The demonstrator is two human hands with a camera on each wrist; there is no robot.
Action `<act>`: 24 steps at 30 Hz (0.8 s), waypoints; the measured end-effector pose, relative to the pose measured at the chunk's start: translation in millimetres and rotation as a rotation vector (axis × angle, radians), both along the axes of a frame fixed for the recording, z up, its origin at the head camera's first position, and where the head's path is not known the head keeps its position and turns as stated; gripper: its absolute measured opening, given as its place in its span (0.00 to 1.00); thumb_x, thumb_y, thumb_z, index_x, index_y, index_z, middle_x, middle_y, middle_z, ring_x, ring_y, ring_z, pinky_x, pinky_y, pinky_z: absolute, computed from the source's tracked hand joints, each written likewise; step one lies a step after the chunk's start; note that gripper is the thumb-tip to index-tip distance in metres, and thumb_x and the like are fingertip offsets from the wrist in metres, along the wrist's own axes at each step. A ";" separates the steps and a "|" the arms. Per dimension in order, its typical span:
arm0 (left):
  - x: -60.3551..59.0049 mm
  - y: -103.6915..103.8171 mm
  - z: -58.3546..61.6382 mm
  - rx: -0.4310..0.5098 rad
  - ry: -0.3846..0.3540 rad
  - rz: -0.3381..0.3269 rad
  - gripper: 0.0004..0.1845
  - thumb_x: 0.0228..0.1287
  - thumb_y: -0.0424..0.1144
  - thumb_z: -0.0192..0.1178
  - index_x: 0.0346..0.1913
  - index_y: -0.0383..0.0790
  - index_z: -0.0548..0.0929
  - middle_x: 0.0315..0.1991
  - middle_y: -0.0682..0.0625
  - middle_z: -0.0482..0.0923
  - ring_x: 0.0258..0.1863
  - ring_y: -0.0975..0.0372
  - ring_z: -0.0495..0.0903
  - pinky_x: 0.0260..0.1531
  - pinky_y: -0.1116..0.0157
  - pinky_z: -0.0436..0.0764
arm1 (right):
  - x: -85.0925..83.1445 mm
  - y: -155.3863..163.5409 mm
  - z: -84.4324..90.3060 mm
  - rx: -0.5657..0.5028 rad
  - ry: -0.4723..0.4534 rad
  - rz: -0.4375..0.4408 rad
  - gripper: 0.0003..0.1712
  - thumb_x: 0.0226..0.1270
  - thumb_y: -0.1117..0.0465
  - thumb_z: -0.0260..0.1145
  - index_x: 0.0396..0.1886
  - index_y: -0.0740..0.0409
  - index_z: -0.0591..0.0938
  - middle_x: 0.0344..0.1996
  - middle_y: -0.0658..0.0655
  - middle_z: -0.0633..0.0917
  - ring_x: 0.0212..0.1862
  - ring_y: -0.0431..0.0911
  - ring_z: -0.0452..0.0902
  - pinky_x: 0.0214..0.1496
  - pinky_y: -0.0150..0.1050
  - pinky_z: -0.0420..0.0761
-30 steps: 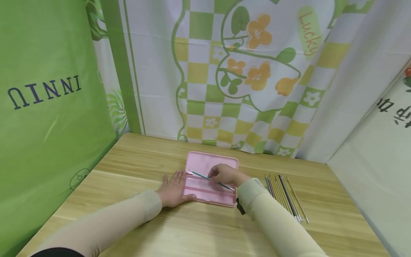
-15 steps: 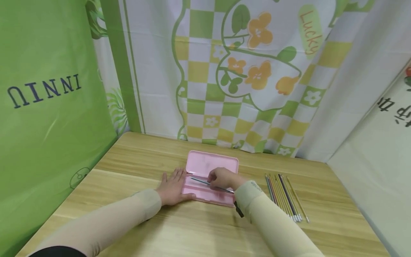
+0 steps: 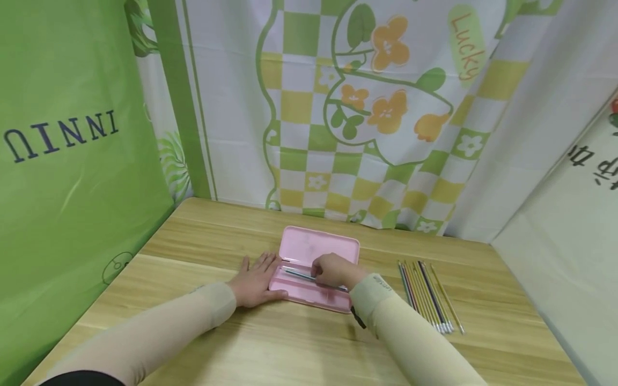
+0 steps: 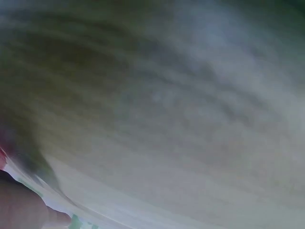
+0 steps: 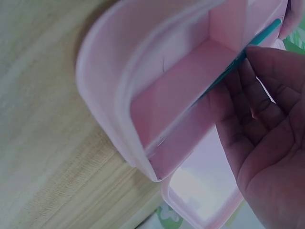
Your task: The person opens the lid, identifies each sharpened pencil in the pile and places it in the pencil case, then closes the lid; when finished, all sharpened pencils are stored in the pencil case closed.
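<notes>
A pink pencil case (image 3: 296, 292) lies with its lid (image 3: 309, 244) raised toward the back; a long divider splits the inside. My right hand (image 3: 333, 269) is over the case and pinches a teal pencil (image 3: 300, 275) between thumb and fingers. In the right wrist view the teal pencil (image 5: 265, 33) runs along the divider, low over the rear compartment, part of it hidden behind the fingers. My left hand (image 3: 252, 283) rests flat at the case's left end, its thumb along the front corner. Blurred pale material fills most of the left wrist view.
Several pencils (image 3: 425, 295), mostly yellow with a few darker ones, lie side by side on the wooden table (image 3: 386, 348) to the right of the case. A patterned curtain (image 3: 367, 177) hangs at the table's back edge; a green cloth (image 3: 82, 214) borders the left.
My right hand has lowered the teal pencil into the case, and the pencil now lines up more with the compartment. The case's front edge has shifted slightly left. My left hand stays at its end.
</notes>
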State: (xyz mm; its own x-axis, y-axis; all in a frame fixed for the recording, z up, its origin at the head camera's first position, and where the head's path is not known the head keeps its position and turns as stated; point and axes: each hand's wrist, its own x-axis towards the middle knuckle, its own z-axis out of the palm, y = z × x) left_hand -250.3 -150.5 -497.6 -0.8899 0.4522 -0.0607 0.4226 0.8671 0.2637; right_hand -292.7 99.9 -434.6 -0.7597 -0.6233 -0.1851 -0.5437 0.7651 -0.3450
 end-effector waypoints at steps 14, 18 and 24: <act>0.7 -1.8 5.6 -0.066 -0.004 -0.029 0.55 0.72 0.74 0.44 0.83 0.34 0.46 0.83 0.38 0.42 0.82 0.46 0.40 0.73 0.34 0.36 | 5.0 12.6 8.2 -0.061 -0.003 -0.008 0.03 0.67 0.68 0.68 0.35 0.58 0.86 0.32 0.50 0.85 0.40 0.46 0.80 0.54 0.47 0.80; 0.5 -2.4 2.9 -0.073 -0.012 -0.018 0.56 0.72 0.75 0.41 0.83 0.34 0.45 0.83 0.38 0.40 0.82 0.47 0.39 0.73 0.34 0.35 | 0.4 31.4 13.4 -0.148 -0.005 -0.003 0.05 0.68 0.66 0.66 0.39 0.60 0.87 0.36 0.52 0.87 0.43 0.48 0.82 0.54 0.47 0.82; 3.0 -6.0 2.5 -0.054 -0.019 0.012 0.56 0.71 0.77 0.40 0.83 0.34 0.45 0.83 0.38 0.39 0.82 0.47 0.38 0.73 0.34 0.35 | -4.7 65.9 22.9 -0.208 -0.101 -0.134 0.09 0.71 0.68 0.64 0.45 0.68 0.85 0.42 0.58 0.87 0.48 0.52 0.83 0.57 0.49 0.81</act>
